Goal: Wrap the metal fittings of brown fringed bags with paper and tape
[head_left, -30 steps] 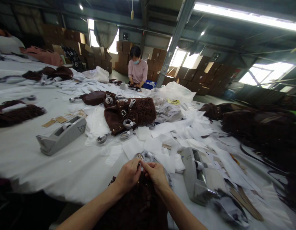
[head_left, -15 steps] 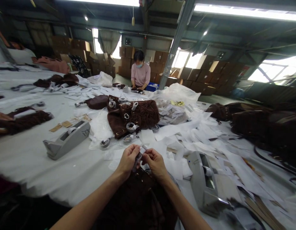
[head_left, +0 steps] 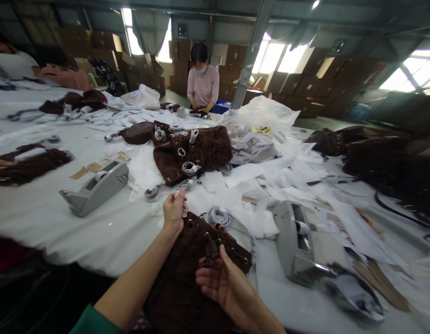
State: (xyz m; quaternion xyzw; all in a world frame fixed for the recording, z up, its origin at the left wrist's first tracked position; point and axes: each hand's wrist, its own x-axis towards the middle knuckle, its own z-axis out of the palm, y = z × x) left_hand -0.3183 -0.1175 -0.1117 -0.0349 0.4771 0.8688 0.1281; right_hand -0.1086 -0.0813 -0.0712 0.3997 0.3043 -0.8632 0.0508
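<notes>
Free room: the bare white table cover (head_left: 37,222) at the lower left of the frame is open from the near edge up to the grey tape dispenser (head_left: 96,188).

Obstacles:
- The brown suede bag (head_left: 197,250) lies at bottom centre.
- The second tape dispenser (head_left: 295,241) stands near its right side.
- The wrapped tape roll (head_left: 218,215) lies just above the bag's upper edge.
- The fringed bag (head_left: 194,150) blocks the centre.
- Loose white paper sheets (head_left: 298,185) cover the right half.
- Dark bags (head_left: 385,162) line the right edge.

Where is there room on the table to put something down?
Bare cloth lies between the left dispenser, the left hand, which pinches a white strip, and the near edge. The right side is crowded with paper; bags fill the middle.
</notes>
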